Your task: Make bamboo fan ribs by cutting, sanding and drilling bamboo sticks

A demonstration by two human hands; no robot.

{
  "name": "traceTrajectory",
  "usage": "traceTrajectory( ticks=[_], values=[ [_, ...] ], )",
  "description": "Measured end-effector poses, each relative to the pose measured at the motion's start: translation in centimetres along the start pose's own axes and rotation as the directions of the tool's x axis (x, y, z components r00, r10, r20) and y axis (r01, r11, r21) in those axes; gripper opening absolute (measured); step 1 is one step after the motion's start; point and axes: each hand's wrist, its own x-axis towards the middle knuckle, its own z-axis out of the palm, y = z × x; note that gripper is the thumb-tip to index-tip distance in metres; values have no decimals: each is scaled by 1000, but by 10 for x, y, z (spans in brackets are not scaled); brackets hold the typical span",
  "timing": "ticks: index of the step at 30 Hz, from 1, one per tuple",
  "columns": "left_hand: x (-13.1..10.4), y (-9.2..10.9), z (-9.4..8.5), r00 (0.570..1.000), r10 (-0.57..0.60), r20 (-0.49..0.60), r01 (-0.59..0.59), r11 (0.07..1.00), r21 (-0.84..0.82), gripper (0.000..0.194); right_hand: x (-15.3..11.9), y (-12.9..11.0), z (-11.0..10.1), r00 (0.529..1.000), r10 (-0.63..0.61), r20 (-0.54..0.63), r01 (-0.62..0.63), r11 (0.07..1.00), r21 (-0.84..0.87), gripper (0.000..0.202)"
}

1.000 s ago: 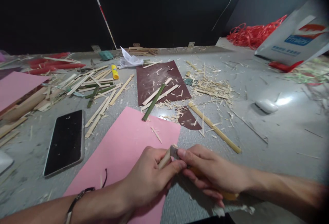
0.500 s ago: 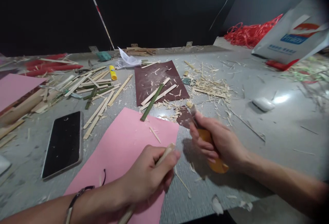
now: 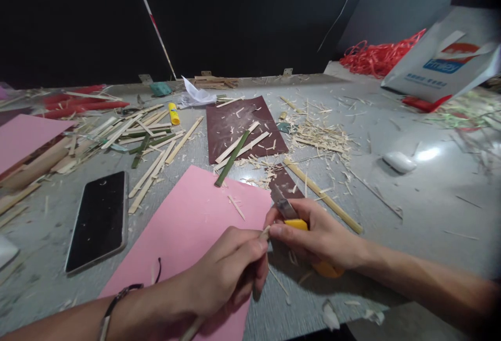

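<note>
My left hand is closed around a thin bamboo strip. The strip's tail shows below my wrist, and its tip pokes out past my thumb. A yellow-handled utility knife lies in my closed right hand, its metal blade end pointing up and left. My right thumb and fingertips are at the strip's tip, close against my left fingers. Beneath my left hand lies a pink sheet of paper. The knife's cutting edge is partly hard to make out.
A phone lies to the left, near loose bamboo strips and a yellow glue stick. Brown sandpaper bears strips and shavings. Right of it are a shavings heap, a white mouse and a white bag.
My right hand has moved left with the knife, and its fingertips now meet the strip's tip. A bamboo strip behind it has come into view. My left hand keeps its hold.
</note>
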Motion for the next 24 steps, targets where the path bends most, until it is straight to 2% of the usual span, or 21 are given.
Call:
traceTrajectory(
  ticks=[3, 7, 10, 14, 24],
  values=[
    [1, 4, -2, 999, 23, 27, -23, 1000, -17, 47, -1, 2, 1, 999, -11, -33, 13, 997, 78, 37],
    [2, 6, -1, 1000, 29, 7, -29, 1000, -11, 50, -2, 7, -2, 1000, -6, -1, 6, 989, 145, 34],
    [2, 7, 1, 999, 35, -4, -35, 999, -12, 45, -1, 8, -5, 1000, -14, 2, 13, 984, 176, 34],
    [1, 7, 3, 999, 34, -28, -35, 999, -29, 37, -1, 9, -6, 1000, -7, 22, 3, 982, 189, 35],
    [2, 5, 2, 999, -2, -38, 1, 1000, -15, 40, 0, 11, -4, 998, -19, 53, 9, 981, 192, 31]
  ],
)
